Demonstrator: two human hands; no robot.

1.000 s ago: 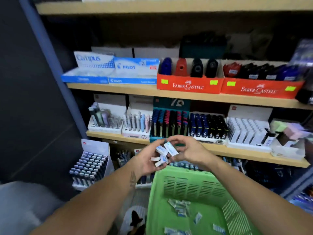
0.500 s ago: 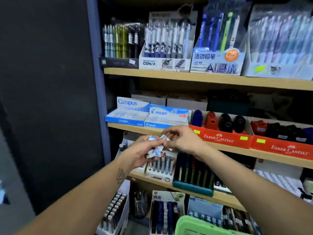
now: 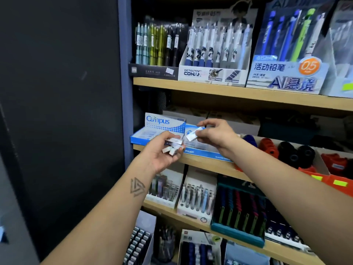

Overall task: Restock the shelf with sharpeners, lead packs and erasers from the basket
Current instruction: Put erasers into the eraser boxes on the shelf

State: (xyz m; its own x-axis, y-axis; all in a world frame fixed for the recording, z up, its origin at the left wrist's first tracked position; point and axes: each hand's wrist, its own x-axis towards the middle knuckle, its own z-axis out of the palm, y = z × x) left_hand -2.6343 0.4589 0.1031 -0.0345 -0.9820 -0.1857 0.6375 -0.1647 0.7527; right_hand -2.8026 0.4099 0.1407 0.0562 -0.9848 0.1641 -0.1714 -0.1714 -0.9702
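Note:
My left hand point(image 3: 160, 152) holds a small bunch of white and blue erasers point(image 3: 172, 146) in its curled fingers, in front of the middle shelf. My right hand point(image 3: 215, 134) pinches a single eraser point(image 3: 193, 135) between thumb and fingers, just right of the bunch. Both hands hover before the blue Campus eraser box point(image 3: 162, 124) and the blue Pilot box point(image 3: 206, 151) beside it. Sharpeners point(image 3: 286, 153) in blue, red and black sit in an orange tray to the right. The basket is out of view.
Pen and mechanical pencil displays point(image 3: 215, 54) fill the shelf above. Lead and pen racks point(image 3: 198, 196) stand on the shelf point(image 3: 210, 163) below the hands. A dark blue upright point(image 3: 125, 92) and a black panel bound the shelves on the left.
The view has risen from the green basket to the upper shelves. Both hands lifted with the erasers to the Campus and Pilot boxes. My right hand drew one eraser away from the bunch.

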